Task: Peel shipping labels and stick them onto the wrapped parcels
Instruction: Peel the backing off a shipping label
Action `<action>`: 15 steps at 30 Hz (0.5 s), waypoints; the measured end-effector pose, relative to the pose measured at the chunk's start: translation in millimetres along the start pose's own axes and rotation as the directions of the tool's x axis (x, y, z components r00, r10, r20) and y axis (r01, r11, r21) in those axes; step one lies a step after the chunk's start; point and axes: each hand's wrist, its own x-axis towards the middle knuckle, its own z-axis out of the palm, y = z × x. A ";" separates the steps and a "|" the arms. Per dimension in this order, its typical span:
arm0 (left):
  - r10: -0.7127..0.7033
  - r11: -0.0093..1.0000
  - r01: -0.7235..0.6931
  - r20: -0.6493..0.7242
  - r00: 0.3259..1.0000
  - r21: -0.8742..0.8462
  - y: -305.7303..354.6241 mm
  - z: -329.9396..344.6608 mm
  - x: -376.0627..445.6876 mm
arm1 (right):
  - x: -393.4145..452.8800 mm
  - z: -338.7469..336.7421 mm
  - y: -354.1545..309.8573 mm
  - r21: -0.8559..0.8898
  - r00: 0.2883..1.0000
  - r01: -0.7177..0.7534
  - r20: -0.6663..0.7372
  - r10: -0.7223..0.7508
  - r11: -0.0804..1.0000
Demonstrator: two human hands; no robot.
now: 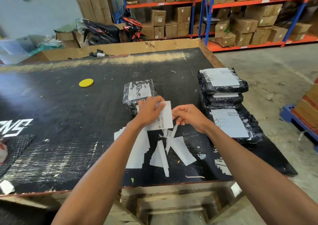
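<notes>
I hold a white shipping label (166, 116) with barcodes above the black table (68, 104). My left hand (149, 110) grips its top left part, thumb on its face. My right hand (188, 115) pinches the label's right edge between thumb and fingers. Behind the label lies a black wrapped parcel (139, 92) with a white label on top. At the right stand stacked black wrapped parcels (222, 85) with labels, and one more labelled parcel (235, 125) lies in front of them.
Torn white backing strips (172, 147) and a stack of label sheets (139, 149) lie on the table below my hands. A yellow disc (86, 82) sits at the far left. Shelves with cardboard boxes (240, 18) and a motorbike (110, 30) stand behind.
</notes>
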 end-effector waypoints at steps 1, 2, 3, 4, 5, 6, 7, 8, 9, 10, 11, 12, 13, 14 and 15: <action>0.000 1.000 0.000 0.001 1.000 0.003 0.3 -0.1 -0.4 | -0.2 0.0 0.2 -0.008 1.000 0.003 0.000 -0.003 1.000; -0.001 1.000 0.001 0.000 1.000 0.003 1.1 -0.4 -0.8 | -0.4 0.1 0.4 -0.016 1.000 0.009 0.001 -0.009 1.000; -0.005 1.000 0.005 0.000 1.000 0.003 1.6 -0.3 -1.0 | -0.3 0.2 0.7 -0.019 1.000 0.015 0.002 -0.015 1.000; -0.005 1.000 0.005 0.001 1.000 0.004 2.7 -0.6 -1.2 | -0.5 0.3 1.0 -0.015 1.000 0.020 0.002 -0.020 1.000; -0.007 1.000 0.007 0.001 1.000 0.002 3.8 -0.7 -1.5 | -0.9 0.4 1.1 -0.006 1.000 0.024 0.003 -0.024 1.000; -0.010 1.000 0.010 0.004 1.000 -0.005 4.7 -0.9 -1.4 | -1.5 0.3 0.9 0.008 1.000 0.028 0.005 -0.028 1.000; -0.014 1.000 0.015 0.015 1.000 -0.021 4.9 -1.4 -1.5 | -2.2 0.1 0.7 0.024 0.999 0.032 0.010 -0.033 0.999; -0.014 0.999 0.015 0.032 0.999 -0.046 4.5 -1.8 -1.9 | -3.1 0.0 0.3 0.043 0.999 0.038 0.019 -0.038 0.998; -0.010 0.997 0.014 0.050 0.999 -0.077 3.8 -2.9 -1.8 | -3.9 -0.5 -0.7 0.063 0.999 0.044 0.028 -0.046 0.997; -0.007 0.994 0.014 0.067 0.998 -0.112 2.4 -3.4 -2.1 | -4.4 -0.9 -1.1 0.084 0.998 0.048 0.039 -0.051 0.995; -0.006 0.989 0.018 0.078 0.997 -0.146 2.0 -3.9 -2.5 | -5.0 -1.9 -1.9 0.104 0.997 0.050 0.048 -0.056 0.993; -0.005 0.985 0.020 0.083 0.997 -0.174 2.1 -4.3 -2.8 | -5.2 -2.9 -2.4 0.123 0.997 0.054 0.057 -0.061 0.991; -0.008 0.980 0.025 0.087 0.996 -0.198 2.8 -4.8 -3.3 | -5.1 -3.8 -2.8 0.140 0.996 0.057 0.063 -0.066 0.989; -0.010 0.976 0.030 0.090 0.996 -0.216 3.9 -5.2 -3.9 | -5.4 -4.7 -3.2 0.152 0.995 0.059 0.066 -0.069 0.987; -0.010 0.974 0.030 0.089 0.996 -0.225 4.4 -5.7 -4.4 | -5.4 -5.4 -3.9 0.161 0.995 0.058 0.065 -0.069 0.985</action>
